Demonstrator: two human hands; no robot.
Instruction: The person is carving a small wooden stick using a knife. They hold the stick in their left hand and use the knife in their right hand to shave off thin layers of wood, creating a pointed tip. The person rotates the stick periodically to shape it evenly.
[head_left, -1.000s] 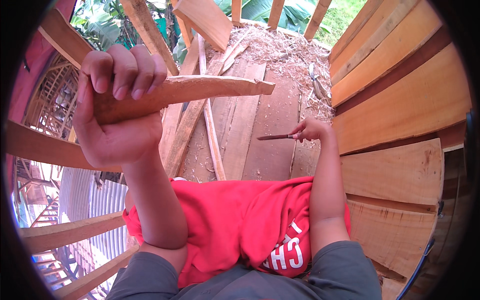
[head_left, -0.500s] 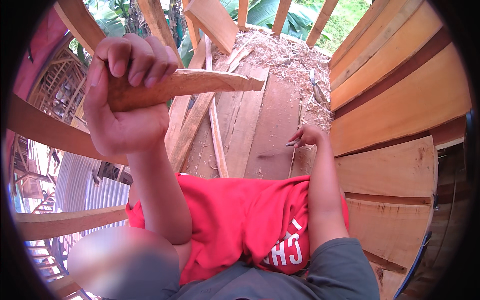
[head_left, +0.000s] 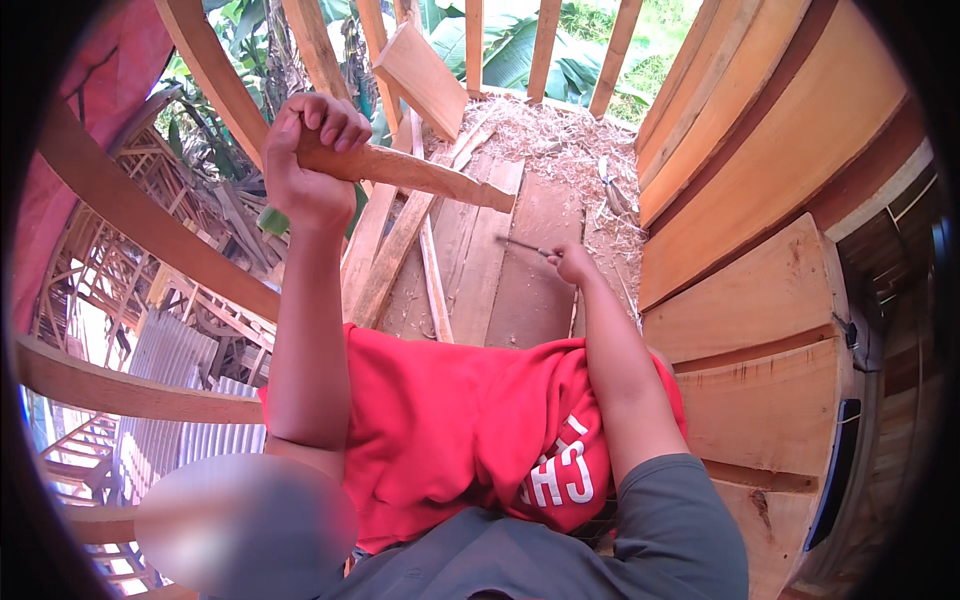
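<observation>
My left hand (head_left: 318, 150) is raised and wrapped round the thick end of a carved piece of wood (head_left: 430, 176). The wood narrows away from the fist, and its pale, roughly cut end points right and slightly down. My right hand (head_left: 573, 263) is closed round a slim, dark knife (head_left: 523, 244), mostly hidden at the handle. Its thin blade points left, below the wood's narrow end and apart from it. The blade is slightly blurred.
Pale wood shavings (head_left: 540, 125) cover the far floorboards. A slim curved tool (head_left: 607, 180) lies among them. Long wooden strips (head_left: 392, 255) lean at left of the floor. A board (head_left: 422, 82) slants against the far slats. Plank walls (head_left: 745, 290) close the right side.
My left hand and the wood have moved right and away from me, and the wood's narrow end now tilts down. My right hand has moved left and farther out, bringing the knife nearer the wood.
</observation>
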